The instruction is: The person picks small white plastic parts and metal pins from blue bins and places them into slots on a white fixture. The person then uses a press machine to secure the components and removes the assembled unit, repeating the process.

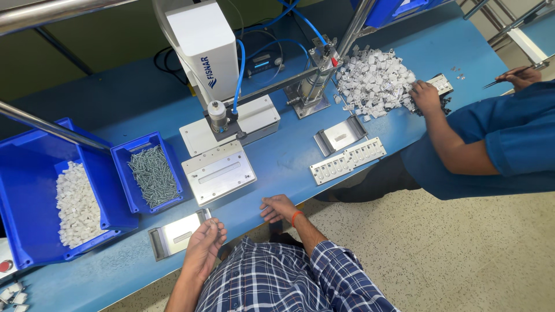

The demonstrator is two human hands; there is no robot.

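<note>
Two hands are seen: the left hand (203, 245), curled, touches the small metal plate (176, 235) at its 9 o'clock, long side pointing 2 o'clock, while the right hand (278, 207) is laid open on the tabletop (277, 162).

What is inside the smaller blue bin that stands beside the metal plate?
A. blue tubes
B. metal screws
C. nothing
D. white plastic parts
B: the smaller blue bin holds a heap of grey metal screws; the white plastic parts lie in the larger blue bin to its left.
</note>
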